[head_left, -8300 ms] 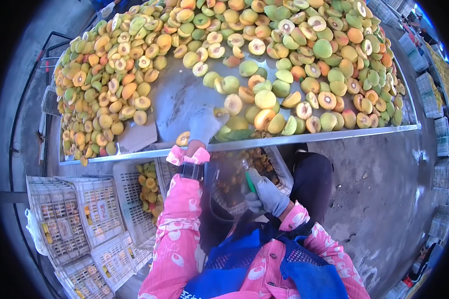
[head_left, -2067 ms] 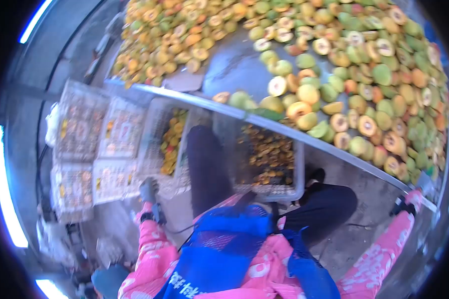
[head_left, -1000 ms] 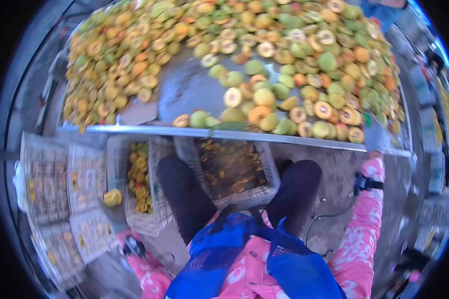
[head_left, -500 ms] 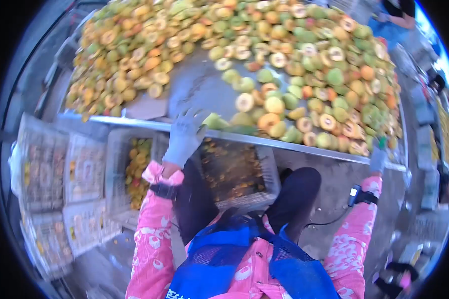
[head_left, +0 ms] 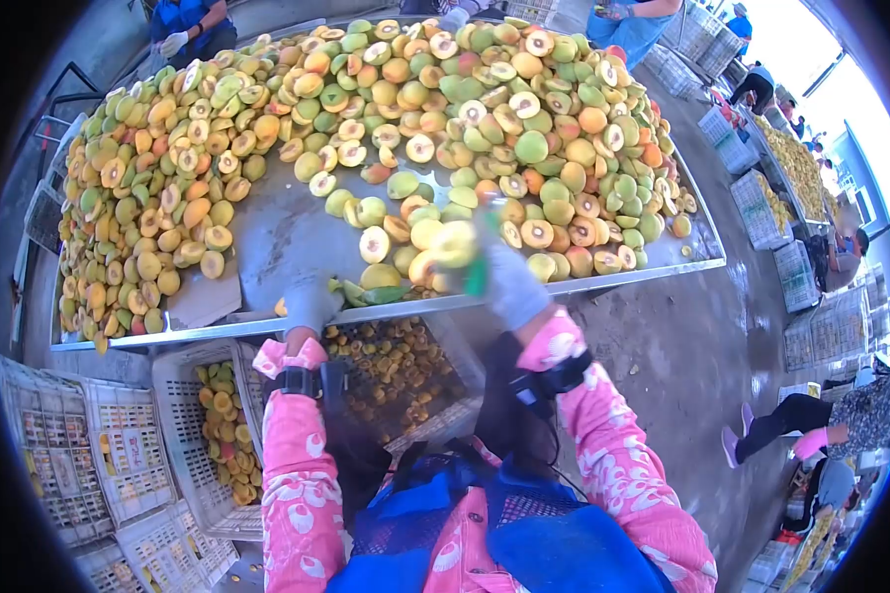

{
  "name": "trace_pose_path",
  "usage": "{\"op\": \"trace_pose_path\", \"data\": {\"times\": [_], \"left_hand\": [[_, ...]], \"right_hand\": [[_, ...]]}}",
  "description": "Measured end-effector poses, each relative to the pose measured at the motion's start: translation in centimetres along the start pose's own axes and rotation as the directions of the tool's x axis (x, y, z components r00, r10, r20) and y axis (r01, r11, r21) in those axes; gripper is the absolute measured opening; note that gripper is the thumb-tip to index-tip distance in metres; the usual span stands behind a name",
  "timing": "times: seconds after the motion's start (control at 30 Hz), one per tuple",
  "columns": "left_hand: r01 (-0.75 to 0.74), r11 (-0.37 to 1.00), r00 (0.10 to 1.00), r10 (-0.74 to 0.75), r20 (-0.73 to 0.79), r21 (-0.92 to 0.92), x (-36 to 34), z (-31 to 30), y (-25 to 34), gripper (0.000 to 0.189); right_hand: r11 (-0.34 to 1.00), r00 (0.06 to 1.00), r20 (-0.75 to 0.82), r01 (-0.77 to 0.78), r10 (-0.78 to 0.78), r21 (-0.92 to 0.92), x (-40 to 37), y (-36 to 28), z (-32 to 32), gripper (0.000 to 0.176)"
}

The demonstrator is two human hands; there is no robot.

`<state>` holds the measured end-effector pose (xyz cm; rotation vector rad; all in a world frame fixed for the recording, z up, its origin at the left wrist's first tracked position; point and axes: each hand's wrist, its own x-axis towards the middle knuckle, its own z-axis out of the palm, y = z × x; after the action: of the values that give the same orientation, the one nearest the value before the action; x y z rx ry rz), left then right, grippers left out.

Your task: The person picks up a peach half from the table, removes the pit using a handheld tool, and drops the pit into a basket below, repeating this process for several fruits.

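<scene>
Halved fruits [head_left: 386, 89], yellow, green and orange, are heaped on a metal table [head_left: 277, 222]. My left hand [head_left: 311, 299], in a pale glove, is at the table's front edge, beside a few green pieces [head_left: 381, 295]; its fingers are blurred. My right hand [head_left: 509, 277], also gloved, is over the front of the heap, its fingers closed round a green-handled tool [head_left: 477, 277]. A blurred yellow fruit half [head_left: 453, 245] is right beside the tool. The tool's tip is too smeared to make out.
Below the table edge stand a crate of small fruit pieces [head_left: 396, 376] and a white crate of fruit halves [head_left: 183, 395]. Stacked crates [head_left: 129, 445] are at the left. Co-workers' gloved hands [head_left: 173, 43] show across the table. A person [head_left: 860, 420] is at the lower right.
My right hand has moved left from the table's right end to the front middle, with the green-handled tool. My left hand has shifted slightly left and down in view. The view has also shifted.
</scene>
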<state>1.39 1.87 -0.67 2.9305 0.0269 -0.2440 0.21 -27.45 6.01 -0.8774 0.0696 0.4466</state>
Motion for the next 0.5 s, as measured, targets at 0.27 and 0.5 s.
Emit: {"op": "trace_pose_path", "data": {"times": [0.27, 0.5], "left_hand": [[-0.250, 0.550, 0.906, -0.156, -0.392, -0.797, -1.4, 4.8, -2.7, 0.053], [-0.007, -0.686, 1.000, -0.006, -0.004, -0.727, -5.4, -0.9, 0.3, 0.063]], "right_hand": [[0.764, 0.903, 0.390, 0.380, -0.182, -0.522, 3.1, 7.3, 19.4, 0.036], [0.689, 0.990, 0.019, -0.081, 0.137, -0.720, -2.7, 3.3, 10.1, 0.031]]}}
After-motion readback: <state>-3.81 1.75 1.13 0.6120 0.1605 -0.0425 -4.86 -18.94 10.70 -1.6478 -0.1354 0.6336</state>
